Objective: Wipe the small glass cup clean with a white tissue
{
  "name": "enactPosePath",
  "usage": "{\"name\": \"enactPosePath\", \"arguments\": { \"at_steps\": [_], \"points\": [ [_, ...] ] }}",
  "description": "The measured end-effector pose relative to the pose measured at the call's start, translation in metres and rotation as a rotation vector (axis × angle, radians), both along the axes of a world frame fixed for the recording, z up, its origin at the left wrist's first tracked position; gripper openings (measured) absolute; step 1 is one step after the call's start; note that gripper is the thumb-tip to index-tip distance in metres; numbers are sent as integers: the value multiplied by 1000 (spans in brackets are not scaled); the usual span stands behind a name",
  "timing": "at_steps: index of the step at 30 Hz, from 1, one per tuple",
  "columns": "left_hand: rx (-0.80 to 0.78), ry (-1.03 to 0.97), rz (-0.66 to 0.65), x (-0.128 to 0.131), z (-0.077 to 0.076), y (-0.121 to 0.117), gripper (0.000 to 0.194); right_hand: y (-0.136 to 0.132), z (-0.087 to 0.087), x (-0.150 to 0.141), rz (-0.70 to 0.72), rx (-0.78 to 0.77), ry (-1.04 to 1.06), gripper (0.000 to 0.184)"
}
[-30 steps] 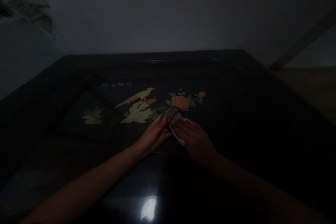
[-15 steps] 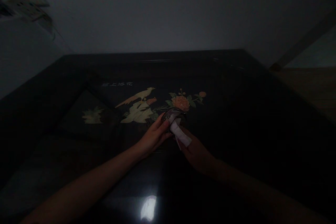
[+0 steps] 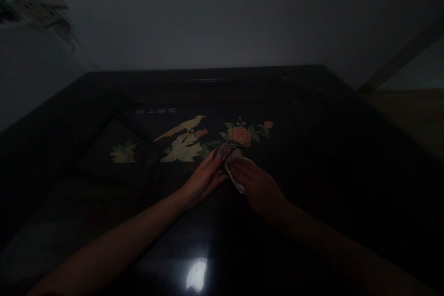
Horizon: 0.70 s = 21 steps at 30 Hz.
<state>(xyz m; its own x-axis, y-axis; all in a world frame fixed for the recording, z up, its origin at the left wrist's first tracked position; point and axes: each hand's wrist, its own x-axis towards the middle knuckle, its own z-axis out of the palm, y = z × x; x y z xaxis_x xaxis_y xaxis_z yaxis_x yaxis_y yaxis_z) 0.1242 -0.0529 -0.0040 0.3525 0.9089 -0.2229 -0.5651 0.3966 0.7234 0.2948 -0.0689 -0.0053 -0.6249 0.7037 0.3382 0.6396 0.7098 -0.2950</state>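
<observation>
My left hand (image 3: 203, 178) is closed around the near left side of a dark, see-through glass bowl (image 3: 222, 149), whose rim glints; its exact shape is hard to make out in the dim light. A pale cloth or paper tissue (image 3: 236, 184) is pressed by my right hand (image 3: 261, 187) into the bowl's mouth, with the fingers laid over it. Part of the tissue hangs down between the two hands. Both hands meet over the middle of a glossy black tabletop (image 3: 298, 185).
Inlaid in the tabletop are a bird (image 3: 187, 125), a flower (image 3: 240, 135) and several written characters (image 3: 156, 111). A bright reflection (image 3: 197, 274) shines near the front. Behind stands a pale wall (image 3: 208, 18) with sockets (image 3: 36, 8) at the left.
My right hand has turned over and moved up onto the tissue, pushing it into the bowl; the tissue's loose end is now mostly covered. My left hand stays about the same.
</observation>
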Motion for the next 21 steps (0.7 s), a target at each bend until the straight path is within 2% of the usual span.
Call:
{"name": "enactPosePath", "arguments": {
  "at_steps": [6, 8, 10, 15, 19, 21],
  "points": [
    [3, 37, 8, 0, 1, 0, 42, -5, 2, -5, 65, -406, 469, 48],
    [13, 52, 13, 0, 1, 0, 43, -6, 5, -5, 36, -553, 561, 44],
    [26, 51, 13, 1, 0, 0, 43, -7, 7, -6, 17, -612, 594, 42],
    [9, 38, 8, -1, -1, 1, 41, -4, 2, -5, 9, -464, 462, 44],
    [-4, 22, -4, -2, -1, 1, 39, 2, -3, 1, 45, -201, 205, 52],
    [5, 15, -7, -2, -2, 1, 38, 3, -1, 3, 57, -71, 60, 50]
  ]
}}
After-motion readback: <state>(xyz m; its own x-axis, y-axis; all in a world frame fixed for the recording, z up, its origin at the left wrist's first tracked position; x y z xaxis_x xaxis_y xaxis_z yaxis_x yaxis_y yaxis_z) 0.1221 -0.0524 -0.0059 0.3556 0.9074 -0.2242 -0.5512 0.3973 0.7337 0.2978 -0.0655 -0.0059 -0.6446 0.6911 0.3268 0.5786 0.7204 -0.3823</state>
